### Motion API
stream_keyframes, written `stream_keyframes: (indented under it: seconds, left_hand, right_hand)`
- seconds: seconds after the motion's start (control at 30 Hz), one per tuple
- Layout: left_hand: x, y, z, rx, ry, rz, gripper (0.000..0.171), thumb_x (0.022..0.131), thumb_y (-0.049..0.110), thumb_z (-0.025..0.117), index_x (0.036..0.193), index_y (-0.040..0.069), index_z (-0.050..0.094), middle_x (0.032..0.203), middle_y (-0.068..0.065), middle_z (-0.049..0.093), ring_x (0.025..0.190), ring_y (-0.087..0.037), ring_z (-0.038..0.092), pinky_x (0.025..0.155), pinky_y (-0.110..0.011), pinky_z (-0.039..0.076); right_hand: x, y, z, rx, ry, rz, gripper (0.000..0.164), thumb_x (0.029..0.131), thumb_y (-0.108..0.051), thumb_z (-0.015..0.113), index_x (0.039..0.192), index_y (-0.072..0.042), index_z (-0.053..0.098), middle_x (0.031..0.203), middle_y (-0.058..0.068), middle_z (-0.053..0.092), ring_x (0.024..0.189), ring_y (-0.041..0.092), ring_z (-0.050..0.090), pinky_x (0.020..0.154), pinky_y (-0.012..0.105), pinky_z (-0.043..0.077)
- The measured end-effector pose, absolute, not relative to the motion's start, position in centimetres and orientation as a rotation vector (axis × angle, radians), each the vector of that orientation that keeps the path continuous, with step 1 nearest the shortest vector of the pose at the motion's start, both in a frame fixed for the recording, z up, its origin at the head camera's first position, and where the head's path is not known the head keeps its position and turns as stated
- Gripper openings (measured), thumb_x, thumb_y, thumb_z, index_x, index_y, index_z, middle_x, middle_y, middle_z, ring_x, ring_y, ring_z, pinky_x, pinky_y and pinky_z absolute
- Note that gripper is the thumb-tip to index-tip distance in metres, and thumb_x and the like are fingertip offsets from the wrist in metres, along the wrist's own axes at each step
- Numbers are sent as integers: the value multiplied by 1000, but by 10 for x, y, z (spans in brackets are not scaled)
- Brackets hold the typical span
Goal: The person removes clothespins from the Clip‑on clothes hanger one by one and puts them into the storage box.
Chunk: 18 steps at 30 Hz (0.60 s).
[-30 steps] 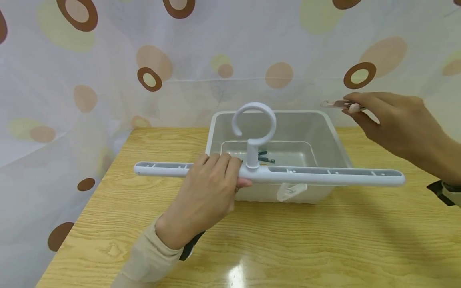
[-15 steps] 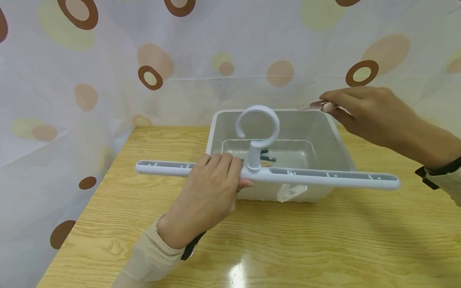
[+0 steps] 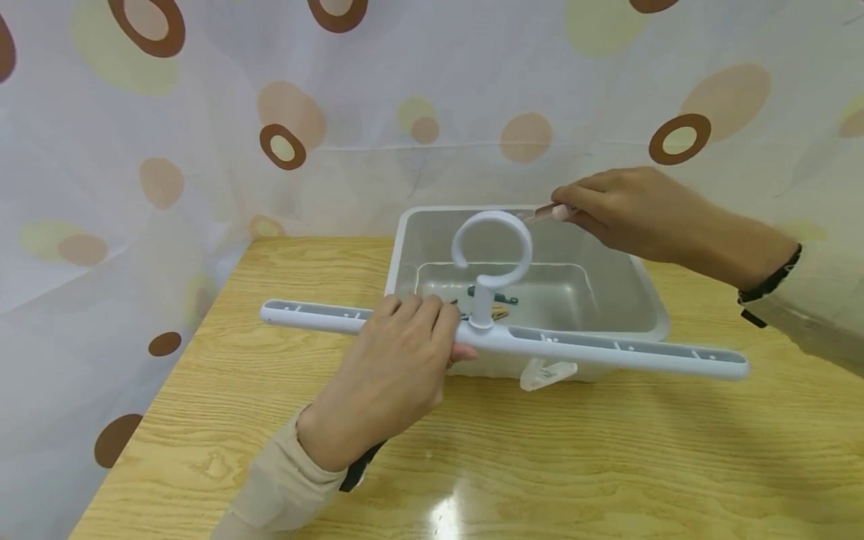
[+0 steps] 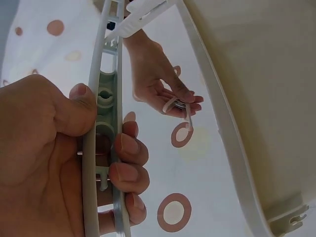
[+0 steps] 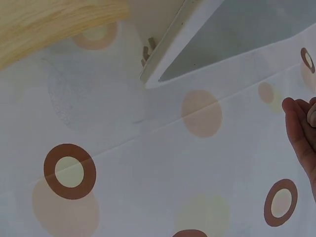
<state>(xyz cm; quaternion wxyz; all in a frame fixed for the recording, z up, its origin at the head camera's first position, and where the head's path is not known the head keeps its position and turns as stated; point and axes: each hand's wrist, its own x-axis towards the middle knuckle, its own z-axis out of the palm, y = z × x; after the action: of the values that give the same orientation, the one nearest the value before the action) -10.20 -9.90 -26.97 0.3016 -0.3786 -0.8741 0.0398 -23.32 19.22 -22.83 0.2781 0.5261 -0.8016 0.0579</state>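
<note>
Only the left wrist view showed fingertips (image 4: 127, 173) of the left hand (image 4: 52, 143) gripping the hanger (image 3: 499, 340), by the bin's (image 3: 553, 251) near side. Right of the hook (image 3: 525, 246), the right hand (image 3: 624, 210) pinched a pinkish clip (image 3: 543, 212). Inside, only the head view showed a green clip (image 3: 508, 299) and a yellow clip (image 3: 500, 312).

The glossy worktop (image 3: 574, 465) looks wood-grained. Near its far edge, the tub (image 3: 580, 244) seems smooth plastic, like the hanger (image 3: 496, 340); the left sleeve (image 3: 277, 480) is matt cloth.
</note>
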Motion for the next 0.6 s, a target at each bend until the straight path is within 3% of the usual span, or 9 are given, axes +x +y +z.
stream_keyframes:
  seconds: [0.1,0.2,0.27,0.43,0.6]
  left_hand:
    - [-103,-98,-270,-1009,-2318,95,32,98,34,55,82,7,51,69,-1,41,59,-17,44,56,-26,32]
    - [-104,-97,-270,-1012,-2321,82,32,97,34,56,82,7,52,68,-1,42,60,-17,46,56,-26,33]
    - [-105,-96,-269,-1018,-2323,82,31,98,34,55,82,7,52,68,0,42,60,-17,46,56,-26,32]
    - [-103,-95,-270,-1031,-2338,87,30,99,32,53,82,8,51,69,-1,40,59,-17,42,57,-27,32]
    - [-102,-95,-270,-1030,-2355,78,31,98,33,53,82,8,50,69,-1,41,59,-18,42,57,-28,32]
  right_hand:
    - [-236,187,-233,1457,-2216,159,40,102,-34,43,101,1,63,93,15,72,79,34,69,66,48,54]
    - [-237,182,-239,1487,-2295,137,17,93,-18,64,100,-3,64,89,10,72,73,29,69,63,46,54]
    - [-239,176,-244,1502,-2343,97,13,87,-11,71,97,-6,64,84,7,70,68,26,67,61,44,53]
    - [-245,160,-257,1566,-2406,-13,8,88,-10,69,89,-14,63,66,-2,57,54,17,52,50,38,46]
    - [-248,145,-270,1656,-2394,-54,17,91,-13,65,82,-14,51,65,-4,49,52,14,43,48,33,41]
